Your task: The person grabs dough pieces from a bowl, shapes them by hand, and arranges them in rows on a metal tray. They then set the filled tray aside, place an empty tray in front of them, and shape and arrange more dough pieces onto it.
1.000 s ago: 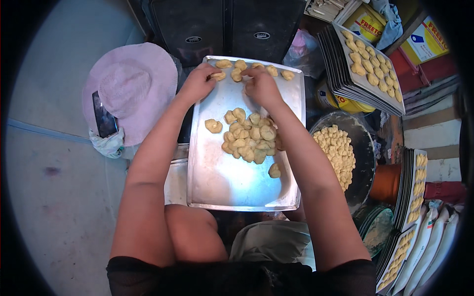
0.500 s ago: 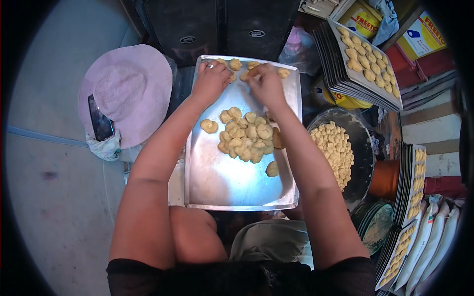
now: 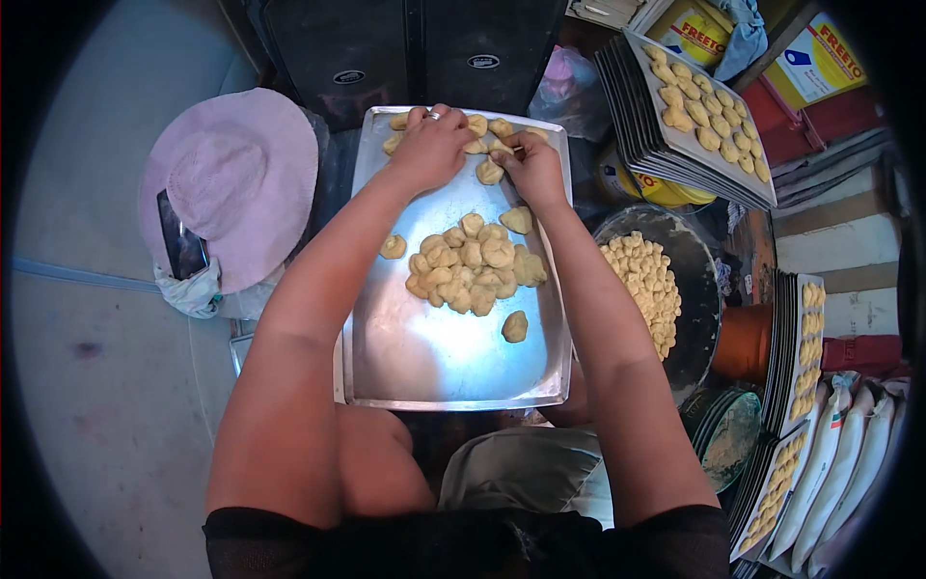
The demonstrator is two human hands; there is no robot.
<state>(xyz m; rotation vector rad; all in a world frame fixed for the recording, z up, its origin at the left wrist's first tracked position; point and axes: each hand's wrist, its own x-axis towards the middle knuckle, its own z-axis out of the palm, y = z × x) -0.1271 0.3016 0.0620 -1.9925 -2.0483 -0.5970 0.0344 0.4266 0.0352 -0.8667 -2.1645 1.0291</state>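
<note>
A shallow metal tray [image 3: 415,372] lies in front of me with a pile of pale yellow dough pieces [image 3: 468,265] at its middle. More dough pieces line its far edge. Over that far row, my left hand [image 3: 431,150], with a ring on it, has its fingers curled down; their tips and anything under them are hidden. My right hand [image 3: 533,172] pinches a small dough piece [image 3: 501,148] between thumb and fingers, near the far right corner. Just below those fingers sits a rounder dough piece [image 3: 490,173]. A single dough piece [image 3: 515,326] lies nearer me.
Right of the tray stands a dark basin [image 3: 696,318] of small dough lumps. Beyond it are stacked baking trays [image 3: 641,125], the top one bearing shaped dough. More tray stacks [image 3: 786,357] stand at right. A pink hat [image 3: 231,179] and a phone [image 3: 181,236] lie left.
My left hand has shifted right along the far row. My right hand has come slightly lower, now pinching a dough piece. The whole view has shifted a little.
</note>
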